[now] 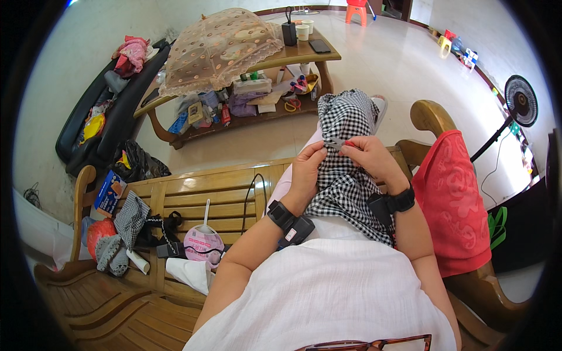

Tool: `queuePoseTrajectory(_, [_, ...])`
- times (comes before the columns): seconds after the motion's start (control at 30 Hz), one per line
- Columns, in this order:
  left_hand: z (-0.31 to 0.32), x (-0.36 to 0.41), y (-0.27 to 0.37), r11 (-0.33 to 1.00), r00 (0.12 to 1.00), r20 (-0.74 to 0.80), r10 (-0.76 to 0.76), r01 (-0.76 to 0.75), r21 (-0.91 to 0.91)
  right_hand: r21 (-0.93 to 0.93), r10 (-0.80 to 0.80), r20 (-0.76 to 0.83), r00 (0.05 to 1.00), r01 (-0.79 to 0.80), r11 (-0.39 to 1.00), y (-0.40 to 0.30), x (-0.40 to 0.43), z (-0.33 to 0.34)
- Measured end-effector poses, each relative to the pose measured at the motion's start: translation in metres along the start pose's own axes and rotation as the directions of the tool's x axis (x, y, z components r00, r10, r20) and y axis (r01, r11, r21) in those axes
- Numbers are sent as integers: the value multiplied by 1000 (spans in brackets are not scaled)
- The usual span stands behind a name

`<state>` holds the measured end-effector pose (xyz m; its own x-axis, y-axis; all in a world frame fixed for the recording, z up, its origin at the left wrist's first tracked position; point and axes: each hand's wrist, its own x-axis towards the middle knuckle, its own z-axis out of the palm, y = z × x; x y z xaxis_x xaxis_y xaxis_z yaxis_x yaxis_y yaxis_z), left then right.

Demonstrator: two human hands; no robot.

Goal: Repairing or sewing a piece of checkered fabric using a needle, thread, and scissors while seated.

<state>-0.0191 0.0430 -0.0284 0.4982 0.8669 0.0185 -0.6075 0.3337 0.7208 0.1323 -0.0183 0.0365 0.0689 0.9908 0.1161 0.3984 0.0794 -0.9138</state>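
A black-and-white gingham cloth (347,116) drapes over my lap and knee, bunched in folds toward my waist. My left hand (308,164) pinches a bit of this cloth at its left edge between thumb and fingertips. In my right hand (373,157) is a pair of small red-handled scissors (337,143), the grey blades pointing left toward the pinched spot. The blade tips lie close to my left fingertips; whether they touch the cloth or a thread is too small to tell. My right fingers hide most of the handles.
I sit on a slatted wooden bench (184,193). On its left lie a pink round fan (204,243), gingham scraps (131,215) and a blue box (109,193). A red cloth (452,202) covers the right armrest. Ahead stands a wooden coffee table (281,55) with a mesh food cover (219,48).
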Motion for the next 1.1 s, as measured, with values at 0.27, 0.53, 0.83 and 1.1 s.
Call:
queuePoseTrajectory(0.27, [0,0,0,999,999,7,33,-33,21,12,20,26,999,-20,1000,4,4,-1])
queuePoseTrajectory(0.53, [3,-2,5,1000,1000,31,1,0,-24,125,9,33,999,-13,992,13,9,3])
queuePoseTrajectory(0.83, [1,0,3,999,1000,12,-27,28,-40,284,-1,45,999,-12,959,11,8,7])
queuePoseTrajectory(1.1, [3,-1,5,1000,1000,28,-11,12,-20,153,12,9,1000,-13,988,13,7,3])
